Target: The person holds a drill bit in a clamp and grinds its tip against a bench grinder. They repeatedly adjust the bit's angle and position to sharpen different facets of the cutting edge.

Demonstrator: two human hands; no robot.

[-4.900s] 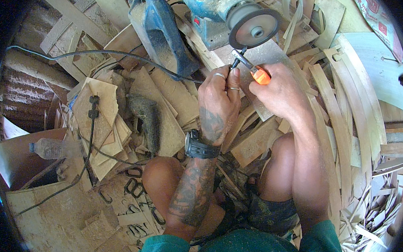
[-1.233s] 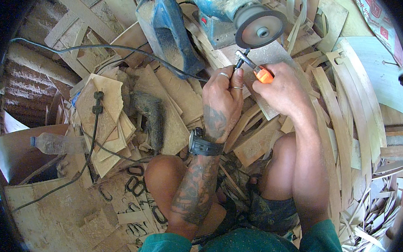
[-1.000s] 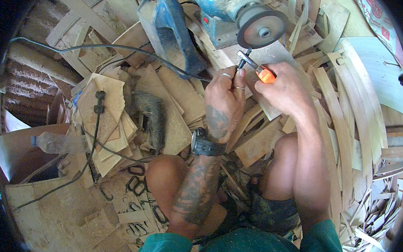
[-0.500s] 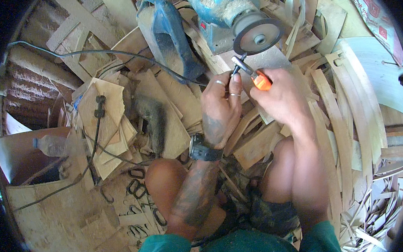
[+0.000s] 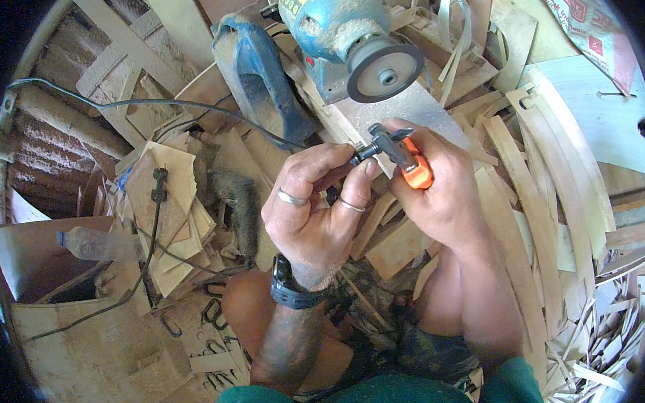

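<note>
My right hand (image 5: pixel 440 190) is closed round a tool with an orange grip and dark metal jaws, which looks like pliers (image 5: pixel 416 168). My left hand (image 5: pixel 311 202) pinches a short dark metal piece (image 5: pixel 364 153) between thumb and forefinger. Its inner end meets the pliers' head; whether the jaws clamp it I cannot tell. Both hands hang in front of my knees. Just beyond them stands a blue bench grinder (image 5: pixel 337 16) coated in dust, its round grey grinding wheel (image 5: pixel 386 68) facing me.
A blue dusty machine cover or casing (image 5: pixel 262 79) stands left of the grinder. Thin wood sheets (image 5: pixel 171 203) and a black cable (image 5: pixel 160 182) lie at left, near a plastic bottle (image 5: pixel 92 243). Curved wood strips (image 5: pixel 550 180) spread at right. Black metal hooks (image 5: pixel 217 356) lie on the floor.
Both hands have drawn back from the grinding wheel toward me, bringing the pliers and the dark piece along. My left hand has turned and moved left. The view has shifted slightly.
</note>
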